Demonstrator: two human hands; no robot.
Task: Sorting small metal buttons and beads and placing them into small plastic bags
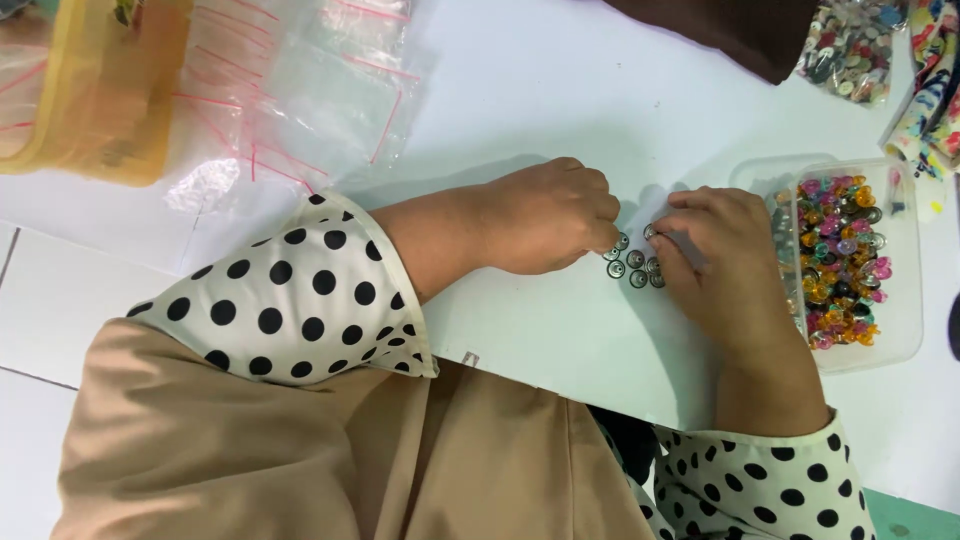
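Several small dark metallic buttons (634, 265) lie in a little cluster on the white table (540, 90). My left hand (545, 215) rests knuckles up just left of them, its fingertips curled down onto the nearest buttons. My right hand (715, 260) sits to the right of the cluster, thumb and forefinger pinching one button at the cluster's top edge. Both arms wear cream sleeves with black polka dots.
A clear plastic tray (900, 330) full of colourful buttons stands right of my right hand. A bag of mixed buttons (850, 45) lies at the back right, clear zip bags with red seals (300, 90) at the back left beside a yellow container (90, 90).
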